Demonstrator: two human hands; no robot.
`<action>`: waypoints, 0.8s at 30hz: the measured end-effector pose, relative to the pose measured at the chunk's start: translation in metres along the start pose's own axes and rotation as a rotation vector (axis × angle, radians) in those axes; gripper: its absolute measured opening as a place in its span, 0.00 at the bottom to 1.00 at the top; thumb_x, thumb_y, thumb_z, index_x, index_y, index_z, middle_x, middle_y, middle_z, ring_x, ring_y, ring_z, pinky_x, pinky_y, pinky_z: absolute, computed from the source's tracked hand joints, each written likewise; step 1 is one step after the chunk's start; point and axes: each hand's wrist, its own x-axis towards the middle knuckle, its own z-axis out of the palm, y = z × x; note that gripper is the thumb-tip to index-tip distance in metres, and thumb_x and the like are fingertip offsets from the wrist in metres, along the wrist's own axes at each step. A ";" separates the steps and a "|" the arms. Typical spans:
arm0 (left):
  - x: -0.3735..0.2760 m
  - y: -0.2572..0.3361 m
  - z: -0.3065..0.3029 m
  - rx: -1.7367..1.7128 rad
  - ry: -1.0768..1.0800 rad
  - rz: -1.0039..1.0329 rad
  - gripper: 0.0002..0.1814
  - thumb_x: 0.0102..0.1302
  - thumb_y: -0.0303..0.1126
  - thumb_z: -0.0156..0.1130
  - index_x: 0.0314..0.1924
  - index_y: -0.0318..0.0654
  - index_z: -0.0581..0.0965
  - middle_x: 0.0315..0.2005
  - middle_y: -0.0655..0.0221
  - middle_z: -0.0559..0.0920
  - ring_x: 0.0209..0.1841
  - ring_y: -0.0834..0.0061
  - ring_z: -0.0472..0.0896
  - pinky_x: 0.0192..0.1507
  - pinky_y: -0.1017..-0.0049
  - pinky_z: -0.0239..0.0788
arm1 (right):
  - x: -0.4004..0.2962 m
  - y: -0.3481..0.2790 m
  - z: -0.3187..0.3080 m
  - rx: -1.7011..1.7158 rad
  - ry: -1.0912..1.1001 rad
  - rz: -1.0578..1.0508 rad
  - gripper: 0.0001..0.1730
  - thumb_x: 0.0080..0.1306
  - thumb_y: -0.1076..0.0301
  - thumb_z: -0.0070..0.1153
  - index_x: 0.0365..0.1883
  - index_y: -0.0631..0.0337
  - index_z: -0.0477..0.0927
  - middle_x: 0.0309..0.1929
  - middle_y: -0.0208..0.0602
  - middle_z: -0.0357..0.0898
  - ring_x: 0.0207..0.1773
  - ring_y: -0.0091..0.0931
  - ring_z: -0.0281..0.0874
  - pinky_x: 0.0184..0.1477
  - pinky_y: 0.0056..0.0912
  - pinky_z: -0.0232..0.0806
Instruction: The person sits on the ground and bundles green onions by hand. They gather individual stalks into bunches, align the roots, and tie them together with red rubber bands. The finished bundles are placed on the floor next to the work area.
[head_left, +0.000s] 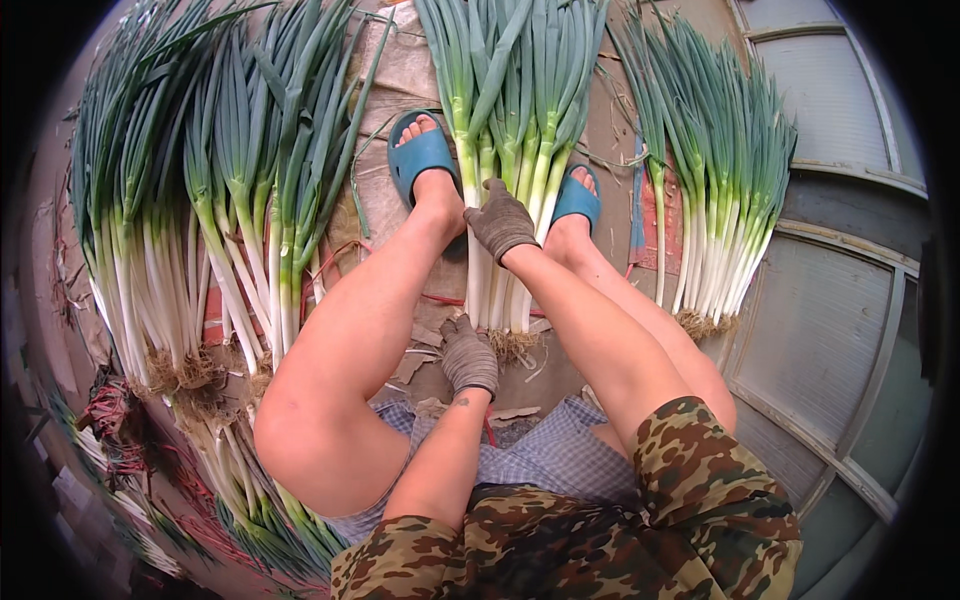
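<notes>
A bundle of long green onions (517, 157) lies on the ground between my feet, leaves pointing away and roots (512, 343) towards me. My right hand (501, 221), in a grey-brown knitted glove, is closed over the stalks where white turns to green; some fingers are hidden. My left hand (469, 356), gloved alike, has its fingers curled on the root end of the leftmost stalk and covers that stalk's roots. Under the white shanks runs a red string (442, 300), partly hidden by the stalks.
Larger piles of green onions lie to the left (142, 225) and right (712, 202). Blue slide sandals (424, 154) flank the bundle. Flattened cardboard (390, 67) covers the ground. Framed glass panels (817, 330) stand at right. Tangled red strings (116, 427) lie lower left.
</notes>
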 end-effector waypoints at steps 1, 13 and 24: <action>0.000 0.002 0.001 -0.026 -0.030 -0.014 0.21 0.66 0.34 0.57 0.56 0.33 0.72 0.54 0.46 0.73 0.49 0.48 0.79 0.51 0.55 0.72 | -0.004 0.006 -0.004 0.044 0.035 0.010 0.31 0.60 0.55 0.61 0.58 0.61 0.69 0.50 0.56 0.80 0.55 0.47 0.78 0.57 0.46 0.68; 0.001 0.001 0.005 -0.070 0.014 -0.011 0.25 0.62 0.32 0.57 0.59 0.29 0.71 0.56 0.42 0.74 0.54 0.45 0.76 0.57 0.57 0.70 | -0.045 0.061 0.015 -0.044 -0.025 0.109 0.25 0.60 0.59 0.61 0.51 0.64 0.71 0.43 0.59 0.82 0.49 0.48 0.81 0.52 0.48 0.71; 0.005 0.015 -0.007 0.023 -0.045 0.009 0.23 0.63 0.34 0.58 0.56 0.29 0.73 0.49 0.46 0.79 0.47 0.47 0.80 0.48 0.55 0.73 | -0.040 0.062 0.021 0.023 -0.039 0.107 0.23 0.61 0.61 0.58 0.52 0.64 0.72 0.45 0.57 0.81 0.51 0.49 0.80 0.54 0.48 0.70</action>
